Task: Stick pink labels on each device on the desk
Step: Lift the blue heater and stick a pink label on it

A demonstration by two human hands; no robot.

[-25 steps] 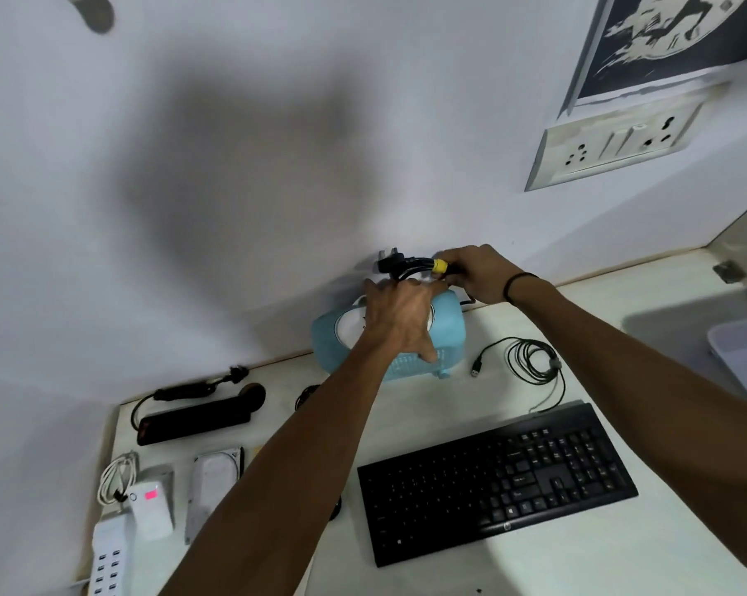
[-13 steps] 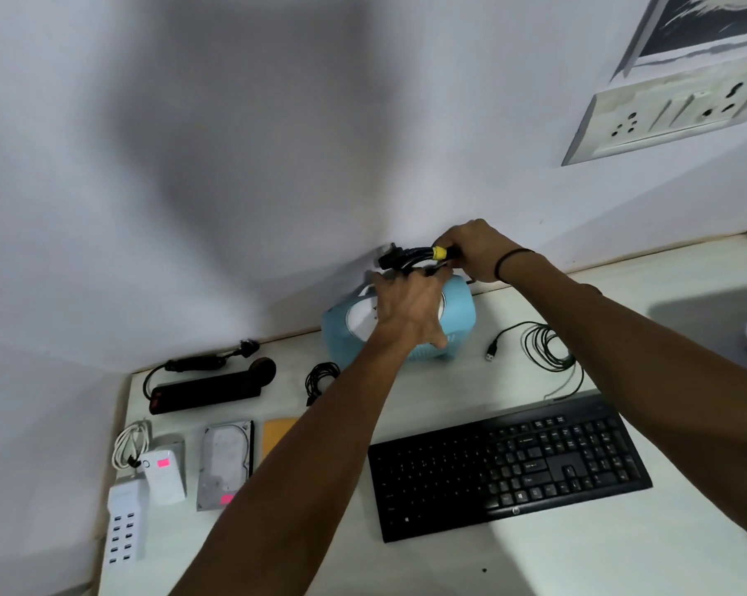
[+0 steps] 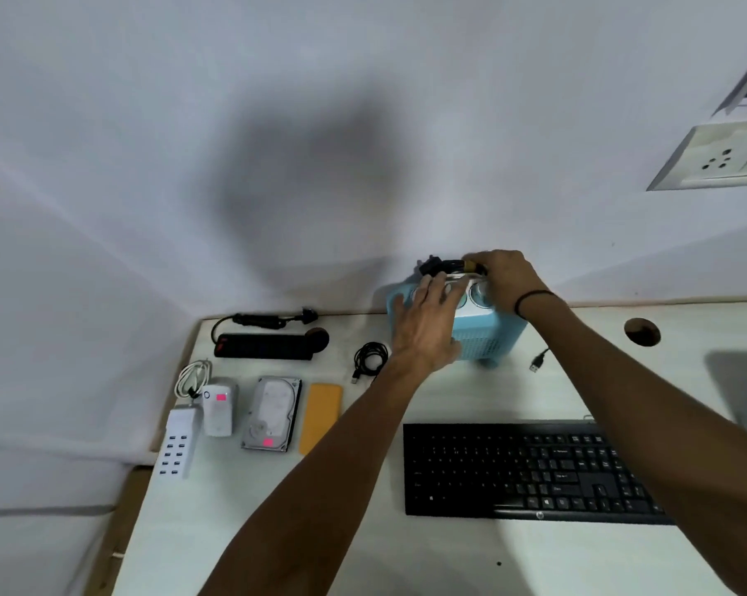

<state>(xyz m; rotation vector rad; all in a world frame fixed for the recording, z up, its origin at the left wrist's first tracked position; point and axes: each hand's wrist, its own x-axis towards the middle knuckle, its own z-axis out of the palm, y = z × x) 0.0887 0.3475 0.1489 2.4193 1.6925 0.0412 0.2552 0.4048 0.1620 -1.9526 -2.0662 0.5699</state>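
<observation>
Blue device [image 3: 488,333] at 12 o'clock: left hand [image 3: 427,329] has spread flat on it; right hand [image 3: 507,275] still clenches black cable [image 3: 442,265].

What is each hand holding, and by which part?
Right hand: black cable bundle, near its yellow band. Left hand: lies flat on the blue device, not gripping.

The desk [image 3: 449,552] under my arms looks like smooth, pale laminate with a faint sheen, its left edge showing raw brown wood. The blue heater [image 3: 496,337] is matt plastic with a finely perforated grille front. The keyboard [image 3: 530,471] is black plastic, slightly glossy along its front lip. The hard drive [image 3: 273,412] has a dull metal cover. The charging hub [image 3: 178,445] is smooth white plastic, and the orange case [image 3: 320,417] looks matt, rubbery.
</observation>
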